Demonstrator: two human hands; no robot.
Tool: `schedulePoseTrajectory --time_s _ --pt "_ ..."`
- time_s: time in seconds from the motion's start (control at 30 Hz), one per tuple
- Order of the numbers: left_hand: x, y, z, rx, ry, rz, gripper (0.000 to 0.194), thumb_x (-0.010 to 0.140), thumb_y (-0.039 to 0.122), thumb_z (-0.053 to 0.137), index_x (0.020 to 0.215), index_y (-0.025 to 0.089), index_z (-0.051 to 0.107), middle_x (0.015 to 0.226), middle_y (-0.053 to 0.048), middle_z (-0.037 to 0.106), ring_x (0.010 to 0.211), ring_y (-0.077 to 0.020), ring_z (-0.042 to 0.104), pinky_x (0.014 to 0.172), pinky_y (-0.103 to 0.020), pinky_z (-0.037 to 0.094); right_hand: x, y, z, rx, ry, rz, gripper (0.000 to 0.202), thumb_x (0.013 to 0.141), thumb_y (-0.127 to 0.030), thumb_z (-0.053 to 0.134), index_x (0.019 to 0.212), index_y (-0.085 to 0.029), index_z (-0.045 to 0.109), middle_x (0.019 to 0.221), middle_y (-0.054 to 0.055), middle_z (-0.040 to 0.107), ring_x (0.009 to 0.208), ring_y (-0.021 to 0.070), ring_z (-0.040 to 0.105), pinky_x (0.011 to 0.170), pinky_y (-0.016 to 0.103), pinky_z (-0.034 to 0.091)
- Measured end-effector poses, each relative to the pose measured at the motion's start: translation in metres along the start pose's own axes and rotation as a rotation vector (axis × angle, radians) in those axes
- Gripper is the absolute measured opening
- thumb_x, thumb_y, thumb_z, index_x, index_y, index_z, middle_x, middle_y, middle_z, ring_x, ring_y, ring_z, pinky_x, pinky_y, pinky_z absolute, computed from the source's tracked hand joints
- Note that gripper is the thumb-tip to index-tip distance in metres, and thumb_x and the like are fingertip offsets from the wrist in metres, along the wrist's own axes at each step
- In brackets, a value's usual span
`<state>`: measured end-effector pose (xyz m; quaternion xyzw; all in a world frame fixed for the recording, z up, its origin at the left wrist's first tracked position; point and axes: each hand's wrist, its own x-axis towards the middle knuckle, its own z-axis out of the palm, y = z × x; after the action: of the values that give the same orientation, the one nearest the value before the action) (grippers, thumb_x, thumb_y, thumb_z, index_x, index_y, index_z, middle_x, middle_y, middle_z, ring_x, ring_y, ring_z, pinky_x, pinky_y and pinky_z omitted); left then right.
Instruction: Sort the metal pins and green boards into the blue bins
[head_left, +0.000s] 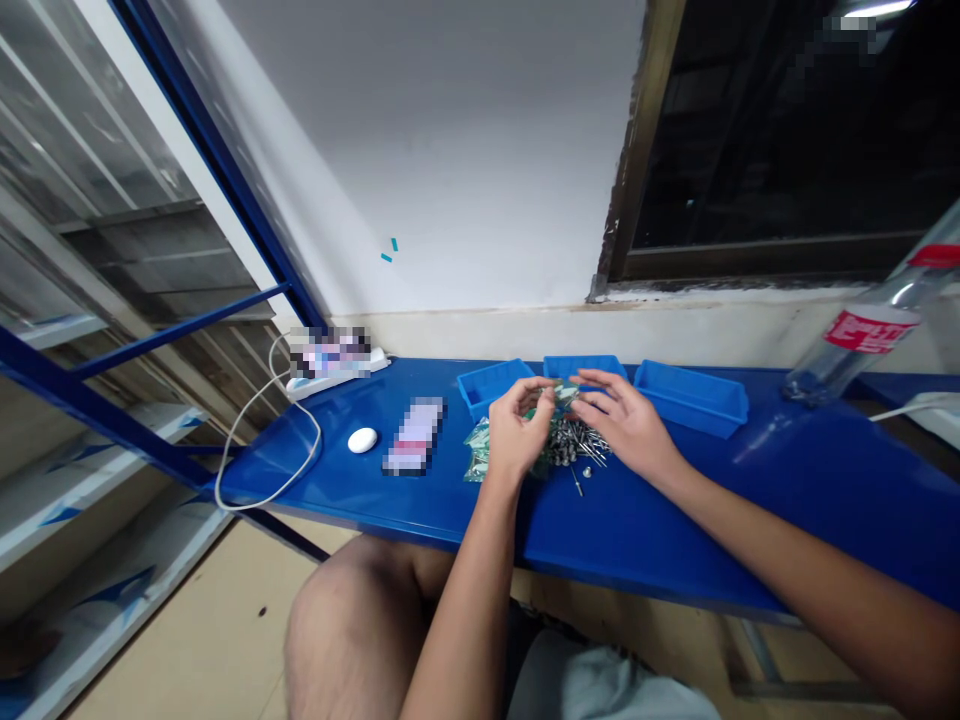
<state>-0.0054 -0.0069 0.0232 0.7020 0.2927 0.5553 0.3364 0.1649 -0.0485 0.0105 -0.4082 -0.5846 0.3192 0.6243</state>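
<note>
Though between hands, packet indistinct.

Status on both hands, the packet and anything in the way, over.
Left hand holding clear packet; right hand alongside, grip unclear. Packet between hands, near piled metal parts. Blue bins behind; nothing visibly blocking.

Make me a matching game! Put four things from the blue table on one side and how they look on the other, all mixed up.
Things:
1. oval object
2. bottle
3. metal pieces
4. rightmost tray

How they look:
A. see-through, with a red-and-white label
B. blue and open-topped
C. plain white
D. silvery, mostly in a heap

Right pairs: 1-C, 2-A, 3-D, 4-B
</note>
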Motion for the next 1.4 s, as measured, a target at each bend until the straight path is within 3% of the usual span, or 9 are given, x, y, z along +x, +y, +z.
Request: schedulePoseTrajectory --time_s 0.2,0.4,0.7,0.8,0.9,1.03,1.23,1.3,1.4 --pt "-0.003 0.008 -0.002 0.135 -0.059 0.08 0.023 0.095 0.009 0.058 0.11 0.02 0.071 0.123 -0.009 0.077 0.108 -0.021 0.075 0.096 -0.038 0.062 0.002 0.003 0.004 0.129 0.041 0.136 0.044 0.079 -0.051 0.088 0.105 -0.02 0.071 0.1 0.009 0.081 0.085 0.0238 0.078 0.079 0.041 0.069" --pt "-0.009 0.015 -0.001 0.455 0.007 0.272 0.02 0.101 0.027 0.065 0.118 0.024 0.076 0.14 -0.012 0.065 0.13 -0.0274 0.06 0.106 -0.049 0.055 0.0 0.004 -0.003 0.013 0.195 0.067 0.039 0.08 -0.049 0.087 0.1 -0.02 0.07 0.093 0.008 0.079 0.086 0.0241 0.078 0.083 0.041 0.067" --pt "-0.008 0.01 0.002 0.313 -0.051 0.219 0.03 0.104 0.031 0.062 0.132 0.024 0.069 0.129 -0.01 0.072 0.121 -0.0224 0.069 0.107 -0.04 0.057 -0.003 -0.004 -0.003 -0.307 -0.069 -0.192 0.028 0.095 -0.033 0.07 0.123 -0.027 0.073 0.127 0.009 0.072 0.114 0.0275 0.072 0.105 0.048 0.06" --pt "-0.008 0.007 0.001 0.299 -0.01 0.183 0.025 0.106 0.027 0.057 0.127 0.024 0.071 0.124 -0.009 0.076 0.114 -0.022 0.073 0.103 -0.04 0.06 -0.001 -0.002 -0.003 -0.238 0.02 -0.161 0.029 0.095 -0.036 0.071 0.122 -0.025 0.072 0.118 0.009 0.074 0.105 0.0254 0.074 0.099 0.046 0.062" --pt "-0.008 0.005 0.002 0.276 0.019 0.14 0.022 0.105 0.027 0.059 0.121 0.024 0.073 0.119 -0.008 0.079 0.109 -0.0226 0.075 0.1 -0.041 0.062 0.001 -0.001 -0.003 -0.159 0.118 -0.105 0.044 0.09 -0.04 0.078 0.129 -0.023 0.067 0.116 0.011 0.073 0.107 0.0257 0.072 0.093 0.043 0.064" --pt "-0.009 0.005 0.004 0.182 -0.008 0.118 0.018 0.104 0.027 0.061 0.116 0.023 0.074 0.113 -0.006 0.08 0.102 -0.0201 0.077 0.094 -0.037 0.065 0.003 0.0 -0.004 -0.057 0.051 -0.012 0.046 0.084 -0.044 0.084 0.124 -0.024 0.07 0.12 0.01 0.074 0.109 0.0261 0.073 0.094 0.042 0.064" --pt "-0.005 0.009 0.003 0.19 0.082 0.173 0.022 0.103 0.031 0.063 0.121 0.022 0.072 0.133 -0.012 0.071 0.113 -0.022 0.074 0.095 -0.04 0.066 0.005 0.004 -0.009 -0.026 0.147 0.065 0.038 0.078 -0.048 0.089 0.099 -0.02 0.074 0.092 0.007 0.078 0.07 0.0199 0.072 0.065 0.035 0.065" --pt "-0.005 0.012 0.002 0.253 0.097 0.201 0.02 0.104 0.031 0.062 0.117 0.022 0.074 0.128 -0.012 0.073 0.116 -0.0228 0.072 0.098 -0.042 0.064 0.005 0.005 -0.009 -0.031 0.21 0.053 0.038 0.078 -0.048 0.089 0.099 -0.02 0.072 0.091 0.007 0.078 0.073 0.0206 0.073 0.067 0.036 0.066" --pt "-0.007 0.014 0.001 0.296 -0.011 0.219 0.021 0.103 0.032 0.065 0.119 0.023 0.074 0.119 -0.01 0.077 0.111 -0.0219 0.073 0.1 -0.041 0.062 0.003 0.004 -0.007 -0.054 0.201 -0.015 0.033 0.082 -0.044 0.086 0.1 -0.021 0.071 0.098 0.007 0.076 0.089 0.0228 0.076 0.08 0.037 0.068"
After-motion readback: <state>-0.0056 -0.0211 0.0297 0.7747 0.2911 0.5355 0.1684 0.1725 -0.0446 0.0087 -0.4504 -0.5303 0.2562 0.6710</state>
